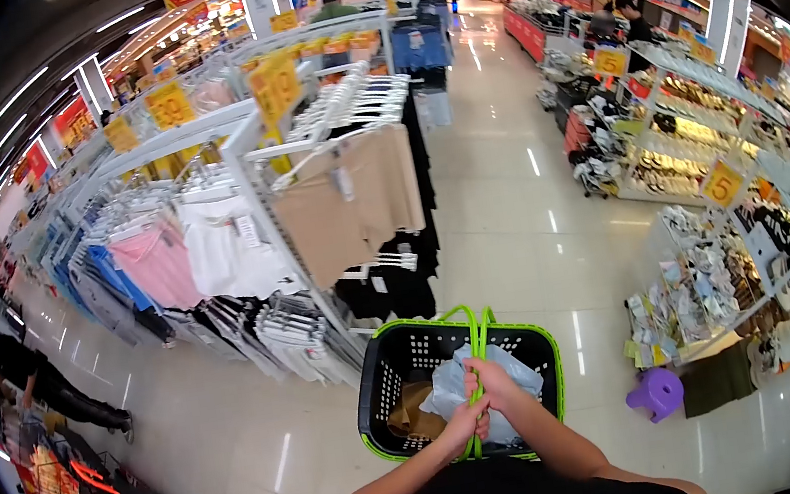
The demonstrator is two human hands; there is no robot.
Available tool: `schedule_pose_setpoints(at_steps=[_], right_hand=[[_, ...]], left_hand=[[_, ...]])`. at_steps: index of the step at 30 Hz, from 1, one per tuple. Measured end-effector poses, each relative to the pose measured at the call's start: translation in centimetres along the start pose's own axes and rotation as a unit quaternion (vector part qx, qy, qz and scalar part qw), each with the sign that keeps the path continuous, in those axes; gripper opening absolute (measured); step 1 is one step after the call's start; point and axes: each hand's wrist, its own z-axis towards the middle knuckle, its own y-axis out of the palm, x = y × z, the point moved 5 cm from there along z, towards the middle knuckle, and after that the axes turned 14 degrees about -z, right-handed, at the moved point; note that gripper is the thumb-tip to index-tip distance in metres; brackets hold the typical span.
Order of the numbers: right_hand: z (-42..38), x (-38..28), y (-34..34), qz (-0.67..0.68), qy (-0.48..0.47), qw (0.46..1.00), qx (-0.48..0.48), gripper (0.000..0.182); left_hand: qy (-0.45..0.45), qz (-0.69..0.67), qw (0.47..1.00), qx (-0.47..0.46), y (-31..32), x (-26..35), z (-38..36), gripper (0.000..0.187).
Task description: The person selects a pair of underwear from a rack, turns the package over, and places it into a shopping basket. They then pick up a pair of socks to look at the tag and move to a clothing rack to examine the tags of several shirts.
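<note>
Basket (409, 348) in black mesh with a green rim hangs in front of the body, its paired green handles (475, 345) drawn together. Left hand (464, 422) and right hand (495, 384) are both wrapped around them, the right farther from the body. Inside lie a pale plastic bag (446, 393) and, beside it, a brown item (415, 413). Carrying seems the step in hand; moving on would call for a steady grip and clearance from the clothes rack (250, 186) just ahead, left of the open aisle (495, 203).
</note>
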Motion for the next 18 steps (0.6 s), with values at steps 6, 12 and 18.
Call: schedule_pose_setpoints(at_steps=[6,12,18], right_hand=[[-0.5,-5.1,-7.3,0.008,-0.019,0.999,0.024,0.021],[0.7,-9.0,-11.5,0.013,-0.039,0.999,0.024,0.021],[4.0,-13.1,-14.8,0.014,-0.037,0.998,0.043,0.021]], left_hand=[[-0.019,0.002,1.0,-0.019,5.5,-1.4,6.4,0.029],[-0.034,0.018,0.999,-0.023,8.7,-0.6,11.1,0.029],[-0.063,0.002,0.998,-0.028,9.9,0.6,17.3,0.029]])
